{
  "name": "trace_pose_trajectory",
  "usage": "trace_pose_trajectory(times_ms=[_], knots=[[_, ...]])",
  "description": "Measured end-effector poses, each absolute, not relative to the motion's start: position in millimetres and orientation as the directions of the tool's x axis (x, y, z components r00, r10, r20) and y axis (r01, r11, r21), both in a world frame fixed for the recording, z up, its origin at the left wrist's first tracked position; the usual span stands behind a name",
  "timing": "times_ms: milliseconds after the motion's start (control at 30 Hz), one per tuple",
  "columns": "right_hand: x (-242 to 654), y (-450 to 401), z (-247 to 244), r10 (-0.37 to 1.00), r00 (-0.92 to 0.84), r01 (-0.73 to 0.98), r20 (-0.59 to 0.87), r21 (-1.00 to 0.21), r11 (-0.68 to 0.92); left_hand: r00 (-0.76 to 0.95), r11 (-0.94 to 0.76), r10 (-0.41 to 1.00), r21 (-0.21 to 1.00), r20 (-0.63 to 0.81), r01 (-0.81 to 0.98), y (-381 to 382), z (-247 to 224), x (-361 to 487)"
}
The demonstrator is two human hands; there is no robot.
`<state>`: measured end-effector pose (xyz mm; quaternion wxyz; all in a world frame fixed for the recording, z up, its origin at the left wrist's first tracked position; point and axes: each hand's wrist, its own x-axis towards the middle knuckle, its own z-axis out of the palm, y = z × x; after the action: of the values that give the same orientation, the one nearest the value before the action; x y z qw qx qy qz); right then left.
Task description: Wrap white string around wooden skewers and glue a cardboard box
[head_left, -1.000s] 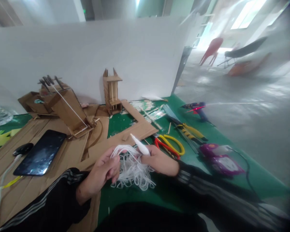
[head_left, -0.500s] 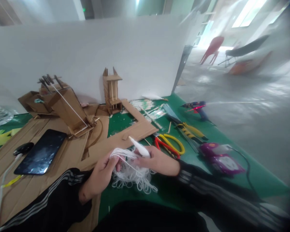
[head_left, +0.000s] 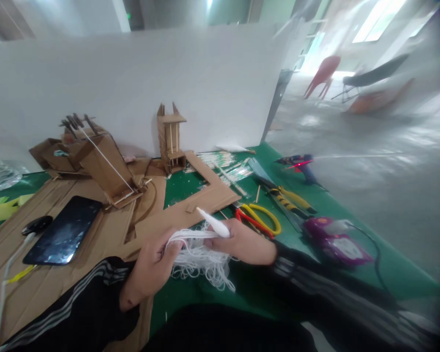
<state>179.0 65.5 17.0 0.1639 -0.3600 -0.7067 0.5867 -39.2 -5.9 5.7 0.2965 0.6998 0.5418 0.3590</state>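
Note:
A loose tangle of white string (head_left: 205,271) hangs between my two hands, low at the middle of the view. My left hand (head_left: 156,259) is closed on strands of it, thumb on top. My right hand (head_left: 244,242) grips a thin stick wound with white string (head_left: 216,225), its bare wooden tip pointing up and to the left. Several strands run fairly straight from the left thumb to the right fingers. The right fingertips are partly hidden behind the wound string. Under the hands lies an L-shaped cardboard piece (head_left: 176,220) on the green table.
Right of my hands are scissors (head_left: 262,220), pliers (head_left: 293,200), a glue gun (head_left: 297,164) and a purple power socket (head_left: 337,244). At left lie a phone (head_left: 64,230) and a cardboard model (head_left: 106,168). A small cardboard tower (head_left: 170,139) stands before the white partition (head_left: 150,78).
The hands have drawn slightly apart, and the strands between them are straighter. The wound stick has shifted a little to the right.

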Motion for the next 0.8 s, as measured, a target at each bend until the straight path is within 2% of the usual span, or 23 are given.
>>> trace_pose_trajectory(times_ms=[133, 233, 333, 433, 567, 700, 800], knots=[[179, 64, 19, 0.693, -0.702, 0.241, -0.163, -0.97, 0.016, 0.241, -0.347, 0.937, 0.59, 0.254, 0.729, -6, 4, -39], [179, 64, 20, 0.707, -0.683, 0.254, -0.184, -0.967, -0.006, 0.346, -0.427, 0.903, 0.461, 0.253, 0.778, -6, 7, -36], [178, 63, 20, 0.735, -0.648, 0.275, -0.198, -0.961, -0.017, 0.416, -0.465, 0.885, 0.405, 0.207, 0.787, -4, 8, -34], [177, 63, 18, 0.757, -0.622, 0.273, -0.197, -0.962, -0.026, 0.411, -0.449, 0.893, 0.376, 0.182, 0.811, -3, 3, -35], [178, 63, 15, 0.762, -0.619, 0.258, -0.189, -0.966, -0.03, 0.359, -0.412, 0.911, 0.437, 0.201, 0.799, -1, -7, -37], [179, 64, 17, 0.751, -0.646, 0.23, -0.139, -0.973, 0.018, 0.247, -0.293, 0.956, 0.605, 0.16, 0.74, -2, -5, -36], [180, 65, 21, 0.756, -0.647, 0.231, -0.099, -0.97, 0.07, 0.195, -0.169, 0.979, 0.775, 0.06, 0.609, -4, 1, -34]])
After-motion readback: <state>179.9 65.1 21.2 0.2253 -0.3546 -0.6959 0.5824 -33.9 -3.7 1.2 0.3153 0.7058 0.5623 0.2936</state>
